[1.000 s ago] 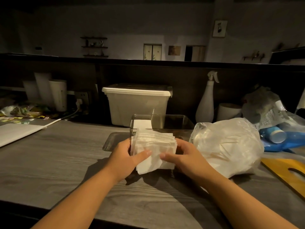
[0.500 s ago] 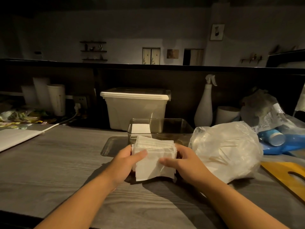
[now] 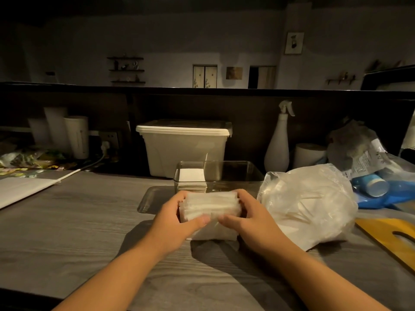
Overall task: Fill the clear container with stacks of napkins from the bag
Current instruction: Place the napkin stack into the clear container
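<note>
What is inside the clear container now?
The clear container holds one stack of white napkins at its left end; the rest looks empty. The held napkin bundle hides its lower front edge.

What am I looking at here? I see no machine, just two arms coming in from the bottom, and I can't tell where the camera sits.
There is no machine: a person does the job with bare hands. The camera is worn on their head and looks forward and down, so the arms enter from the bottom edge. The left hand and right hand grip a stack of napkins from either end, just in front of the clear container, which already holds a pile of napkins at its left end. The plastic bag lies to the right on the grey counter. Behind stand a white lidded bin and a spray bottle.
</note>
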`<state>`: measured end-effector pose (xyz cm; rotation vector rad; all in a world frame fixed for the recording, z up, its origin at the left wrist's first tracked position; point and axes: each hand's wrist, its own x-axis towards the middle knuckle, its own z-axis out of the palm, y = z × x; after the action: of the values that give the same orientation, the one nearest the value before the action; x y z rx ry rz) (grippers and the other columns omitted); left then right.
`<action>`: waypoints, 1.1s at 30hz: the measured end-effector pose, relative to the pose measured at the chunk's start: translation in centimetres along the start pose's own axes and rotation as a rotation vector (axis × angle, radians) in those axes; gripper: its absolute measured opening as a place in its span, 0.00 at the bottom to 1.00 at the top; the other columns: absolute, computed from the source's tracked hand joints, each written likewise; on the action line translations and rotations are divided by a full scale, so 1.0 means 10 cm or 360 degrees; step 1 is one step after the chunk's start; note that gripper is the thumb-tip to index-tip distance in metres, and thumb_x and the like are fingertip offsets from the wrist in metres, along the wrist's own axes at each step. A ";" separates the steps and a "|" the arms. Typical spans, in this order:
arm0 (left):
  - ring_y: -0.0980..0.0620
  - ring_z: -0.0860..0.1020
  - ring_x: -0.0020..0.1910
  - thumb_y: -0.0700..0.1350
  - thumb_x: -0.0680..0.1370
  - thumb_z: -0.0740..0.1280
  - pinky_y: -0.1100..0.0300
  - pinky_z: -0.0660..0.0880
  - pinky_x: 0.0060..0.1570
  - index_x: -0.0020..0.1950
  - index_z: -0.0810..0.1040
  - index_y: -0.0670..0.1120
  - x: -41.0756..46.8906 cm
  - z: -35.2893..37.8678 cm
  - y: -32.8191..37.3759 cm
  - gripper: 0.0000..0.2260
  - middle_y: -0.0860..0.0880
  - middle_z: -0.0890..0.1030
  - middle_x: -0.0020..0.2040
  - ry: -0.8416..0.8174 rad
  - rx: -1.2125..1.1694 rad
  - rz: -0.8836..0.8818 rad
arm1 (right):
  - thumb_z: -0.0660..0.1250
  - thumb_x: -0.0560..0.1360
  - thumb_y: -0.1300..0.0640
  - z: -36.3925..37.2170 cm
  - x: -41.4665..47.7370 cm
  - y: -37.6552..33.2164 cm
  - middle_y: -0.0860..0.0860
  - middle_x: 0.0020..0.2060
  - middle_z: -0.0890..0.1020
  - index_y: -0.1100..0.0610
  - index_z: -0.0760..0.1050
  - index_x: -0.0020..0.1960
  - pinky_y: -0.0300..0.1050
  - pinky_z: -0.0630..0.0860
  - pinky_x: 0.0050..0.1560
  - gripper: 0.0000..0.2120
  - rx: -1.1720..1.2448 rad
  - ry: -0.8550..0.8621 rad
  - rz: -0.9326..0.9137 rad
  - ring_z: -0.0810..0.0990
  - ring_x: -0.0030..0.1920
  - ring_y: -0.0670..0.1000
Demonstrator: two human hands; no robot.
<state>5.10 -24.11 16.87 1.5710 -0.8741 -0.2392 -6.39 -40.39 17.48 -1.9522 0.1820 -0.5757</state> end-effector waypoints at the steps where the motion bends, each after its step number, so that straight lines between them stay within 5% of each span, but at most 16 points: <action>1: 0.50 0.82 0.49 0.39 0.72 0.77 0.62 0.80 0.41 0.59 0.75 0.54 -0.01 0.00 -0.01 0.20 0.48 0.81 0.54 -0.0035 0.0020 -0.0028 | 0.75 0.72 0.58 0.00 0.00 0.01 0.45 0.52 0.82 0.45 0.73 0.59 0.45 0.83 0.51 0.20 -0.0023 -0.0067 0.0039 0.82 0.52 0.46; 4: 0.49 0.80 0.51 0.36 0.69 0.78 0.62 0.79 0.43 0.61 0.70 0.59 -0.01 -0.01 -0.04 0.29 0.47 0.77 0.57 -0.0085 0.0129 -0.0026 | 0.75 0.65 0.55 0.04 0.00 0.02 0.48 0.52 0.78 0.45 0.69 0.61 0.42 0.81 0.42 0.28 -0.0066 -0.0230 0.0107 0.81 0.48 0.49; 9: 0.46 0.78 0.55 0.34 0.69 0.76 0.57 0.82 0.44 0.61 0.64 0.59 0.04 0.01 -0.04 0.32 0.44 0.74 0.57 -0.0058 0.0052 -0.0016 | 0.71 0.64 0.59 0.10 0.05 0.01 0.46 0.57 0.76 0.44 0.68 0.61 0.38 0.78 0.49 0.28 0.0023 -0.0083 0.0086 0.76 0.56 0.47; 12: 0.43 0.79 0.52 0.29 0.69 0.70 0.59 0.80 0.40 0.61 0.64 0.61 0.06 0.02 -0.03 0.33 0.43 0.74 0.58 -0.0026 -0.0082 -0.0049 | 0.69 0.70 0.68 0.10 0.07 0.02 0.47 0.55 0.77 0.45 0.71 0.59 0.45 0.82 0.50 0.25 0.0093 -0.0027 0.0150 0.78 0.54 0.49; 17: 0.48 0.79 0.43 0.23 0.73 0.62 0.63 0.76 0.33 0.61 0.66 0.58 0.06 0.07 0.00 0.31 0.41 0.75 0.53 -0.0015 -0.0072 -0.0038 | 0.68 0.74 0.67 0.13 0.05 -0.01 0.47 0.52 0.79 0.44 0.72 0.58 0.56 0.83 0.49 0.22 0.0071 -0.0042 0.0101 0.82 0.50 0.52; 20: 0.43 0.79 0.53 0.23 0.73 0.63 0.59 0.79 0.39 0.62 0.67 0.58 0.08 0.08 0.01 0.32 0.41 0.73 0.57 0.0074 -0.0232 0.0010 | 0.68 0.75 0.67 0.15 0.04 -0.06 0.41 0.51 0.78 0.41 0.71 0.59 0.51 0.83 0.49 0.23 0.0067 0.0033 -0.0035 0.81 0.49 0.49; 25: 0.43 0.79 0.51 0.23 0.70 0.65 0.57 0.79 0.40 0.62 0.67 0.56 0.01 0.10 0.02 0.32 0.43 0.74 0.56 -0.0118 -0.0086 -0.0003 | 0.70 0.69 0.70 0.17 -0.01 -0.05 0.47 0.55 0.75 0.43 0.67 0.63 0.40 0.82 0.46 0.32 0.0089 -0.0145 0.0094 0.79 0.51 0.51; 28: 0.48 0.79 0.49 0.23 0.70 0.66 0.61 0.78 0.38 0.61 0.67 0.55 -0.03 0.10 0.06 0.32 0.46 0.73 0.56 -0.0096 -0.0066 0.0048 | 0.69 0.66 0.72 0.15 0.01 -0.05 0.47 0.58 0.74 0.40 0.68 0.61 0.49 0.83 0.54 0.35 0.0220 -0.0079 0.0089 0.77 0.57 0.53; 33: 0.50 0.78 0.47 0.26 0.68 0.71 0.61 0.78 0.37 0.60 0.69 0.54 -0.05 0.09 0.03 0.31 0.45 0.71 0.54 -0.0067 -0.0037 0.0157 | 0.67 0.66 0.76 0.15 -0.03 -0.07 0.50 0.57 0.75 0.46 0.70 0.62 0.50 0.83 0.54 0.33 0.0296 -0.0171 0.0039 0.77 0.56 0.54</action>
<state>4.10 -24.44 16.77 1.5014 -0.9755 -0.2119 -5.99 -38.79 17.48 -1.7927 0.0816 -0.4540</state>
